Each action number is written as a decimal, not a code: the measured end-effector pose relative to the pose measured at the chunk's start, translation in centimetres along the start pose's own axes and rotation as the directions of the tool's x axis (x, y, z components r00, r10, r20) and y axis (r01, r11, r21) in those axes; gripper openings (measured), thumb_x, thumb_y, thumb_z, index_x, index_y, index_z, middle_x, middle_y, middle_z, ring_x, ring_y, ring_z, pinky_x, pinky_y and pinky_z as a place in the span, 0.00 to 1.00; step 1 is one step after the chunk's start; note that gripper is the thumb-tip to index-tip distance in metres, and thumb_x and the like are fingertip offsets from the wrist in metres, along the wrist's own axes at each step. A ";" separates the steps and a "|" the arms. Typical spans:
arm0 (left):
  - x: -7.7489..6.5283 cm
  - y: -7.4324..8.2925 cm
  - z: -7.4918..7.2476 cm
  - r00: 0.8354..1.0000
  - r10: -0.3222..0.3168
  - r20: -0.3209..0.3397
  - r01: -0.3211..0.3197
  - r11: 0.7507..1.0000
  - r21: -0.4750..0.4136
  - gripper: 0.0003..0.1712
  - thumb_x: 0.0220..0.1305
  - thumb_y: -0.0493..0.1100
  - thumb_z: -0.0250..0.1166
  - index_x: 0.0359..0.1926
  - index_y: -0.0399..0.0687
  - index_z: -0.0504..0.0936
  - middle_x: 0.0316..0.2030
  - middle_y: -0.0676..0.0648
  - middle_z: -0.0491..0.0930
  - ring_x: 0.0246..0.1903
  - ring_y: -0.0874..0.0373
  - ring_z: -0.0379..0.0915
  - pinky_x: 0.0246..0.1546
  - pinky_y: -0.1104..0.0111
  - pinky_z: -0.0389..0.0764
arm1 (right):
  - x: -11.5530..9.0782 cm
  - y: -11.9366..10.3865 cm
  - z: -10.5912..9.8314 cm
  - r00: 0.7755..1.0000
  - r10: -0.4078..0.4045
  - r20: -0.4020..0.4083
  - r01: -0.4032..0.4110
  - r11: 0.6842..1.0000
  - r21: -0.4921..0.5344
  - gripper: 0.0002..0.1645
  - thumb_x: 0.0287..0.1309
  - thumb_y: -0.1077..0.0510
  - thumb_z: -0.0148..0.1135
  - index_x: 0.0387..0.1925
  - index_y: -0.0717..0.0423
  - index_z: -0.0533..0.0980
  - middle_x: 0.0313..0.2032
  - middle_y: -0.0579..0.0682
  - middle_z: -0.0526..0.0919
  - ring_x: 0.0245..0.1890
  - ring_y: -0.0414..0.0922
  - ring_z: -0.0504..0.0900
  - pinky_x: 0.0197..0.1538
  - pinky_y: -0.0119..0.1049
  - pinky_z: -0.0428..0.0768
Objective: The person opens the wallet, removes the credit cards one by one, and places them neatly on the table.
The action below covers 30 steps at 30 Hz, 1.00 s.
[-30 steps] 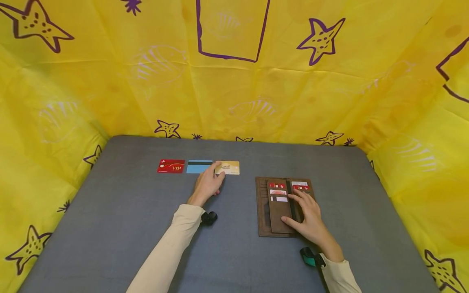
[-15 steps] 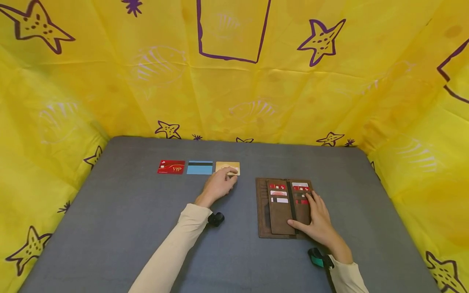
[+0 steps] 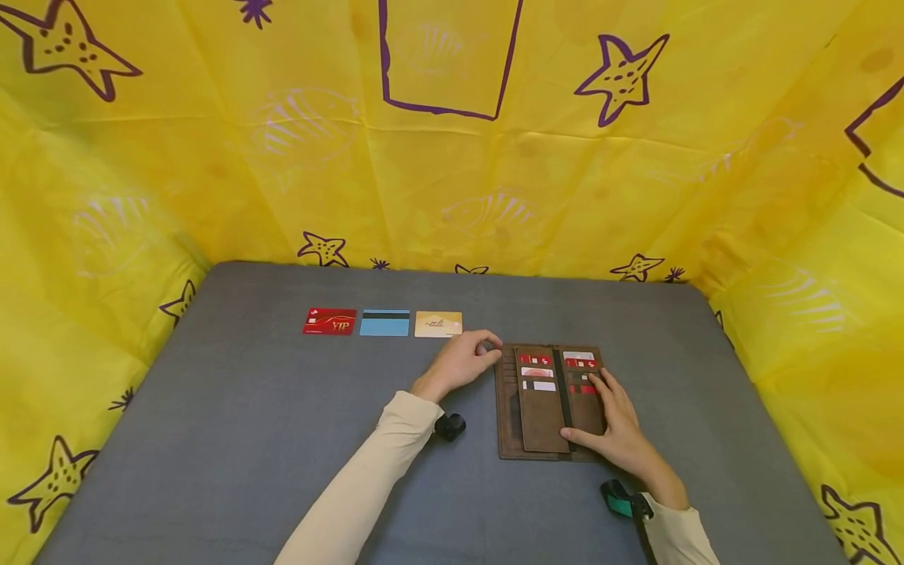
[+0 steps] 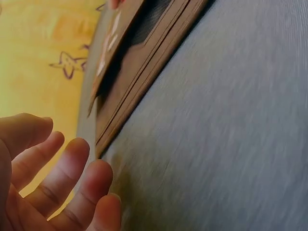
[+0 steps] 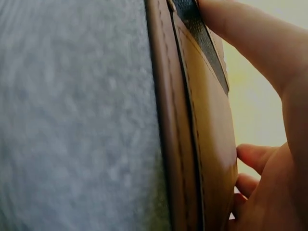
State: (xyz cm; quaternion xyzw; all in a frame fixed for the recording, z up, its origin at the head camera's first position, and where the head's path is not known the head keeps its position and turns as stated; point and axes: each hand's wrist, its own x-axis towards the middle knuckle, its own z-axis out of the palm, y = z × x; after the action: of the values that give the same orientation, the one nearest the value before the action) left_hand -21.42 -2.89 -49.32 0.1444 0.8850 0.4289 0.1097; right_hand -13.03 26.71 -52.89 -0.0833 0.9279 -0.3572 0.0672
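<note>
A brown wallet [image 3: 544, 424] lies spread on the table, with several cards tucked in its slots and a dark band down its middle. My right hand [image 3: 625, 435] rests on its right side, thumb near the dark band and fingertips by the right-hand cards. In the right wrist view, the thumb [image 5: 255, 38] touches the wallet beside a dark strip. My left hand [image 3: 459, 362], its fingers loosely bent, is at the wallet's upper left corner. The left wrist view shows nothing between those fingers [image 4: 72, 159]; whether they touch the wallet I cannot tell.
Three cards lie in a row left of the wallet: a red VIP card [image 3: 329, 322], a blue card [image 3: 384, 323] with a black stripe, and a gold card [image 3: 438, 323]. The grey table [image 3: 233, 424] is walled by a yellow cloth [image 3: 424, 157].
My left hand has moved right, from the gold card to the wallet's corner. My right hand has slid right across the wallet, uncovering the right-hand cards. The three loose cards stay put.
</note>
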 end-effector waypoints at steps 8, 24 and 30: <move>0.6 0.6 2.0 0.999 0.008 0.031 -0.010 0.999 0.050 0.14 0.69 0.48 0.62 0.53 0.54 0.84 0.28 0.53 0.81 0.26 0.64 0.72 0.26 0.72 0.69 | 0.0 0.2 -0.2 0.999 0.031 0.043 -0.031 0.999 0.011 0.66 0.47 0.41 0.76 0.77 0.55 0.48 0.78 0.62 0.37 0.74 0.72 0.38 0.60 0.79 0.48; 1.6 2.0 2.6 0.996 -0.029 0.083 0.020 0.994 0.108 0.17 0.69 0.49 0.62 0.55 0.52 0.84 0.25 0.54 0.78 0.23 0.65 0.67 0.24 0.72 0.65 | -0.2 1.4 -1.0 0.997 -0.083 -0.002 0.083 0.996 0.026 0.60 0.42 0.49 0.81 0.73 0.58 0.58 0.76 0.64 0.49 0.69 0.71 0.49 0.57 0.76 0.58; 1.8 2.1 2.8 0.997 -0.035 0.070 0.027 0.993 0.117 0.16 0.69 0.49 0.62 0.53 0.51 0.85 0.25 0.54 0.78 0.24 0.65 0.69 0.25 0.71 0.67 | 0.0 1.7 -1.0 0.996 -0.088 -0.015 0.088 0.996 0.022 0.56 0.44 0.50 0.80 0.72 0.57 0.61 0.75 0.63 0.50 0.67 0.68 0.53 0.56 0.73 0.59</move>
State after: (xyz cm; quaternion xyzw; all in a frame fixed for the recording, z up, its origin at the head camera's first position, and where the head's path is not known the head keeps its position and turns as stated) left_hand -21.84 1.01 -49.54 0.1519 0.9060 0.3696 0.1395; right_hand -13.41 28.64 -53.29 -0.1208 0.9197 -0.3708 0.0456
